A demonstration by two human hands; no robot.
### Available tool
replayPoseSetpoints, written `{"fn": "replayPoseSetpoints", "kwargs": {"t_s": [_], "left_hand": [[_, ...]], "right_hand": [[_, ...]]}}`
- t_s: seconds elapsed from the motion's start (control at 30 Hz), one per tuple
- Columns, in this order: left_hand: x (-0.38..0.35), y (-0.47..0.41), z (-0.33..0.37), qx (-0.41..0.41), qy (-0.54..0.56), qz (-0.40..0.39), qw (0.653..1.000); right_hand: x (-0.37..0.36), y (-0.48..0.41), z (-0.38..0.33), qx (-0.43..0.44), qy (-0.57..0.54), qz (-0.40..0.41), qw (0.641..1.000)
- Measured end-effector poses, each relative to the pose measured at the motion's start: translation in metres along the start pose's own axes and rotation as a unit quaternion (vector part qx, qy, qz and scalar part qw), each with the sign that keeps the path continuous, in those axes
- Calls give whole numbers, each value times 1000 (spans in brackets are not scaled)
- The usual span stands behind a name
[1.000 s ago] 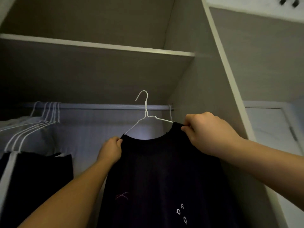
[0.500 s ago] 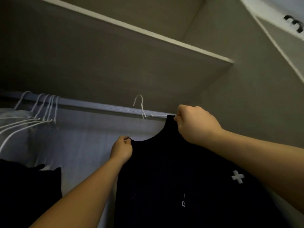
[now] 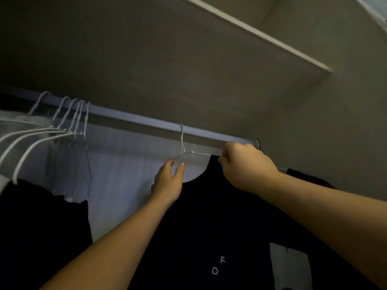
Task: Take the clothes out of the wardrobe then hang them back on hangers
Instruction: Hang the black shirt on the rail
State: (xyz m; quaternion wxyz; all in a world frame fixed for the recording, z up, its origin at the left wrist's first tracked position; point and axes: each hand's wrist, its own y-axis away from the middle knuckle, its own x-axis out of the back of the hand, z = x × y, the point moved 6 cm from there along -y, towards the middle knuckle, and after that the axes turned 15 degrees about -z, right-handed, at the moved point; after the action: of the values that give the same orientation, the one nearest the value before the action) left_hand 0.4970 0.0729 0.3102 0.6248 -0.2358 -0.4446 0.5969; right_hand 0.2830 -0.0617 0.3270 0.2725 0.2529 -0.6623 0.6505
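Note:
A black T-shirt (image 3: 219,227) with small white letters hangs on a white wire hanger (image 3: 184,147), whose hook is over the wardrobe rail (image 3: 146,120). My right hand (image 3: 245,166) is closed on the shirt's right shoulder at the collar, on the hanger arm. My left hand (image 3: 167,181) is at the shirt's left shoulder with fingers spread, its fingertips touching the hanger's left arm.
Several white wire hangers (image 3: 71,116) hang at the left of the rail, with a pale garment (image 3: 71,164) and a dark garment (image 3: 41,227) below. A shelf (image 3: 251,32) runs overhead. The wardrobe side wall (image 3: 335,132) stands close on the right.
The hanger with the black shirt rose and its hook went onto the rail. My left hand let go of the shirt's left shoulder and its fingers spread.

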Motion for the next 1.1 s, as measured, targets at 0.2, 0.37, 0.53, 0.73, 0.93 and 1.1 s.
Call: {"fn": "replayPoseSetpoints", "kwargs": {"t_s": [0.2,0.37,0.53,0.73,0.93,1.1], "left_hand": [[-8,-1,4,-1,-17,7,1000],[-30,0,3,-2,-75,-29,997],[-51,-9,0,-5,-52,-51,997],[-121,-20,15,-35,13,-95,995],[-202,-30,34,-27,82,-134,987],[-262,-37,48,-14,103,-168,980]], "right_hand": [[-21,27,-27,70,237,29,969],[-45,30,-29,81,247,-77,963],[-45,31,-17,88,248,-94,960],[-46,35,26,70,285,-83,952],[-41,35,92,25,322,-92,942],[-41,40,151,-23,378,-122,918]]}}
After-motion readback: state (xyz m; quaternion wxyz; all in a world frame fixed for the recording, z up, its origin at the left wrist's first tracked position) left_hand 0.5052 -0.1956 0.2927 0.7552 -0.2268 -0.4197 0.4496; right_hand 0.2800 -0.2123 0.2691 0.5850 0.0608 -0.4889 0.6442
